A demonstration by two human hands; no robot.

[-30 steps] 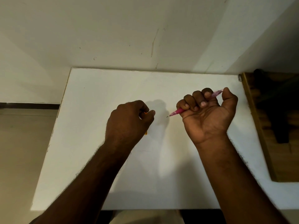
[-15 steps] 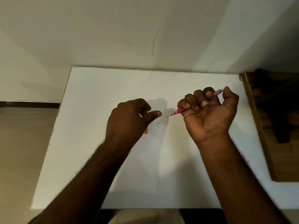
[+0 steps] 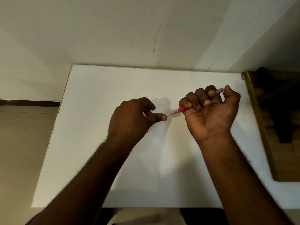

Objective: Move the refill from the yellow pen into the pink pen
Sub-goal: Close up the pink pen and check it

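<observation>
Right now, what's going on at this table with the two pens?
A person works over a white table. The right hand grips the pink pen in a fist, its thin tip pointing left. The left hand holds something yellow, probably the yellow pen, mostly hidden, while its thumb meets the pink pen's tip. Whether the refill has been swapped cannot be seen.

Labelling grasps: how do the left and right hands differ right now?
The right hand faces palm up, fist wrapped round the pink pen; the left hand shows its back. The pink pen shows tip and tail; the left hand's yellow pen is nearly hidden. The left thumb reaches the pink tip. Both hover over the table.
</observation>
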